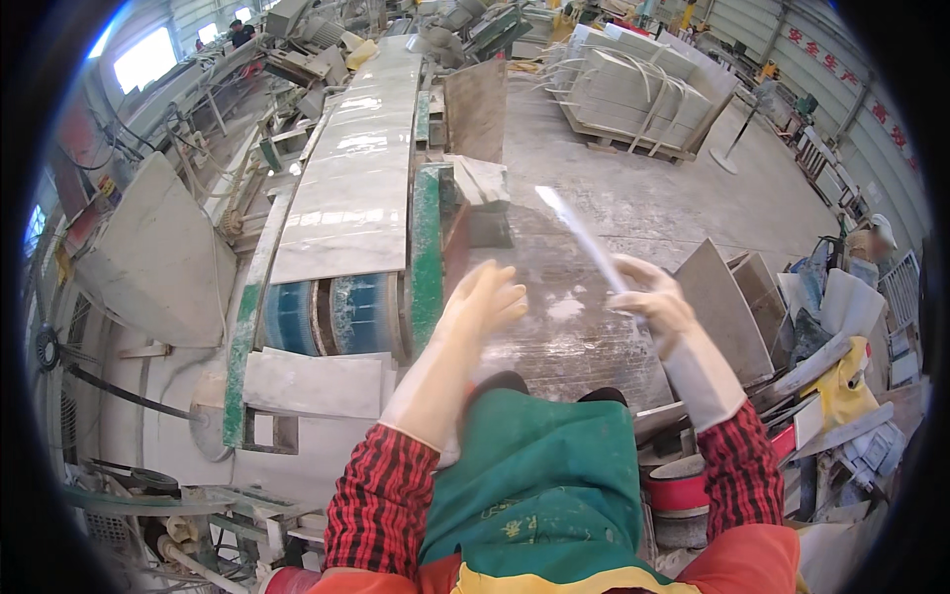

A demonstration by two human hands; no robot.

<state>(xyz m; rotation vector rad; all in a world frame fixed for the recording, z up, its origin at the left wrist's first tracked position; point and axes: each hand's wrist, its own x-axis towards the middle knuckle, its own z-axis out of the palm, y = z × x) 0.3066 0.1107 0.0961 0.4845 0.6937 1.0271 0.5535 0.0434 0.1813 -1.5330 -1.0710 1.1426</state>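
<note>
My right hand point(657, 303), in a pale glove, is closed round the lower part of a thin white strip point(582, 234). The strip slants up and to the left, slightly blurred; its material I cannot make out. My left hand point(481, 301), gloved too, is held out with its fingers stretched and nothing in it. It hovers apart from the strip, beside the green side rail point(427, 259) of a conveyor. On that conveyor lies a long, glossy pale stone slab point(346, 168), its near end above blue rollers point(361, 309).
Stone offcuts point(727, 307) lean at my right, near a red-banded round object point(677, 487) and a yellow cloth point(849, 381). Strapped slabs point(638, 94) stand on a pallet farther off. A large stone piece point(158, 252) leans left of the conveyor. Another person point(880, 243) is at far right.
</note>
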